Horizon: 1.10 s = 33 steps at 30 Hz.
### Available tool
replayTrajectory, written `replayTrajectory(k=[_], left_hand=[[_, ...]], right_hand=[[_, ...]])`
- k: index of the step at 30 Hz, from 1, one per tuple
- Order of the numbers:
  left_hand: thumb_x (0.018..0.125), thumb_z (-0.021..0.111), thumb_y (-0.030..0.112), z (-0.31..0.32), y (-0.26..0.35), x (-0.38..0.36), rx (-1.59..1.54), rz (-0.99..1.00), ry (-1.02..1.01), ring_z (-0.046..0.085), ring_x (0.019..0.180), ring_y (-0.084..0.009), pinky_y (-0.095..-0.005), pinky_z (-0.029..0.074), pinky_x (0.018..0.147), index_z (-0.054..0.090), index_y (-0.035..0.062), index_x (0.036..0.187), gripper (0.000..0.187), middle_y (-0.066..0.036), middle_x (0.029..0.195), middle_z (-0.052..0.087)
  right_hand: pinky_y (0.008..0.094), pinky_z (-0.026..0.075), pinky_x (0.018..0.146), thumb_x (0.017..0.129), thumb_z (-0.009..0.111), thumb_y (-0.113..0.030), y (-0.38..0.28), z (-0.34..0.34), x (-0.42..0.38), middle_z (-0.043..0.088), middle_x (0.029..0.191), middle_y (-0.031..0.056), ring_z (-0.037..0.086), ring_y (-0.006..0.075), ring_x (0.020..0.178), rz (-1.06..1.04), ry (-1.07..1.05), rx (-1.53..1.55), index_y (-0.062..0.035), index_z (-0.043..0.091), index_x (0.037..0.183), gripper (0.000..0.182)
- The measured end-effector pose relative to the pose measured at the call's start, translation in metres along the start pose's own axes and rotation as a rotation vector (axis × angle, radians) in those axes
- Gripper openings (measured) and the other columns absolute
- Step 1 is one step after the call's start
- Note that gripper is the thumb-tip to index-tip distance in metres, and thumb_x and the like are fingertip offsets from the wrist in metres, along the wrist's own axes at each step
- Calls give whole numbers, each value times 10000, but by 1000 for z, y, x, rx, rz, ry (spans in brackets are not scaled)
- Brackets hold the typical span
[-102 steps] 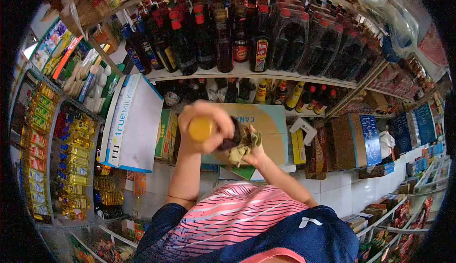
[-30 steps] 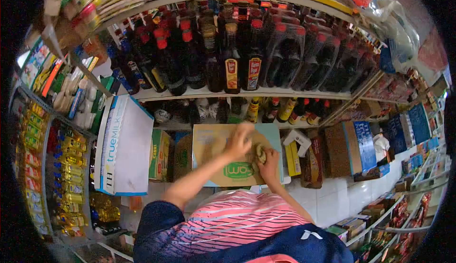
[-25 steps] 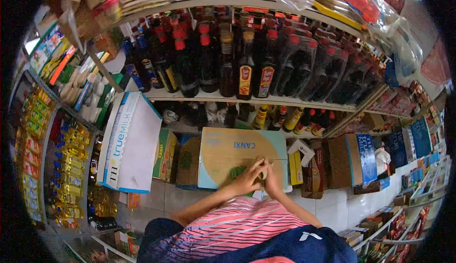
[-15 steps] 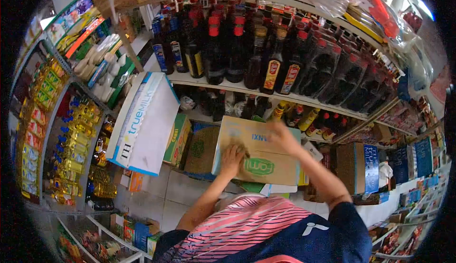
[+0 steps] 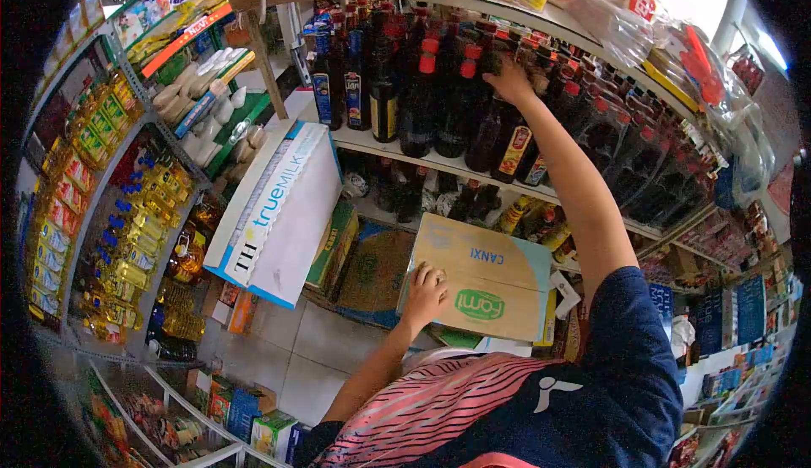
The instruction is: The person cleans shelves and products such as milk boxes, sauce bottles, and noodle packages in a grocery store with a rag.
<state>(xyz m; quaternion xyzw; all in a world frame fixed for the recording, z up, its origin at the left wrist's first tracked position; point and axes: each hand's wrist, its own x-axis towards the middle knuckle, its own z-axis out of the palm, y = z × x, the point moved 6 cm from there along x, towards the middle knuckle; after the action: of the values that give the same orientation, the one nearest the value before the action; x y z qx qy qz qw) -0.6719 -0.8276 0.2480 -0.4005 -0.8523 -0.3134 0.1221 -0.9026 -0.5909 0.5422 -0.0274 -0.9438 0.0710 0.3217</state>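
My right hand point(image 5: 512, 84) reaches up to the shelf, its fingers curled at the neck of a dark sauce bottle point(image 5: 494, 134); the exact grip is partly hidden. Just to its right stands another dark bottle with a red and yellow label point(image 5: 514, 154). Below, a brown Fami cardboard box point(image 5: 507, 275) lies with its printed face up. Bent fingers of my left hand point(image 5: 426, 294) press at the left edge of this box and appear to hold it.
Red-capped bottles point(image 5: 422, 105) crowd the shelf point(image 5: 397, 152). Left of the Fami box leans a TH true MILK carton point(image 5: 283, 206). Cooking oil bottles point(image 5: 135, 253) fill the left rack. Plastic bags point(image 5: 604, 16) hang over the upper shelf. Floor tiles point(image 5: 270, 358) show below.
My right hand has moved from above the box up to the bottles. My left hand has stayed on the box, its fingers now more bent. The view has shifted slightly.
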Motion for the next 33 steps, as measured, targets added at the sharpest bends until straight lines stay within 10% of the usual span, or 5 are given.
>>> replayTrajectory(k=[16, 26, 33], left_hand=[[664, 623, 99, -1, 2, 3, -36, 38, -8, 388, 1049, -287, -474, 267, 939, 590, 71, 717, 69, -99, 1010, 470], [709, 601, 156, 10, -8, -3, 28, -93, 14, 336, 1126, -352, -463, 294, 936, 382, 45, 1180, 532, -136, 1118, 418], [720, 594, 160, 19, -14, -5, -48, -20, 21, 349, 1117, -353, -454, 286, 946, 529, 57, 1055, 356, -152, 1147, 417]], right_hand=[[327, 418, 797, 588, 715, -137, 21, 7, -37, 572, 951, 119, 552, 251, 888, 292, 332, 705, -43, 473, 1072, 549], [283, 425, 732, 608, 728, -121, 2, 25, -72, 579, 838, 49, 547, 147, 772, 410, 53, 1008, -27, 492, 966, 439], [266, 427, 664, 616, 704, -89, -29, -16, -108, 577, 740, 32, 544, 124, 701, 229, 33, 1208, -30, 528, 809, 268]])
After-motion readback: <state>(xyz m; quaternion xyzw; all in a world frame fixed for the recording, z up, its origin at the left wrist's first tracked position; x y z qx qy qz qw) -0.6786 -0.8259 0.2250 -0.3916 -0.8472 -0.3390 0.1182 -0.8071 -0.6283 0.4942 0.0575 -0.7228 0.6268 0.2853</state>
